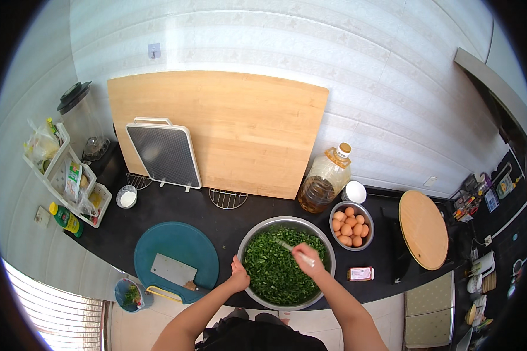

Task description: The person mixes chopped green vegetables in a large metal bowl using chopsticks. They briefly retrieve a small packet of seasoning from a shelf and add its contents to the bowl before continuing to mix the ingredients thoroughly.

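A wide stainless steel bowl full of chopped leafy greens stands at the counter's front edge. With its fingers against the left rim, my left hand holds the bowl. Above the greens, my right hand is closed round a pale, slender utensil. Its far end dips into the greens, so I cannot tell its exact kind. To the left, a cleaver lies flat on a round teal cutting board with a yellow handle.
Right of the bowl are a smaller bowl of brown eggs, a small box and an oil jug. A large wooden board leans on the wall. A small bowl of white powder sits left; a bin stands below.
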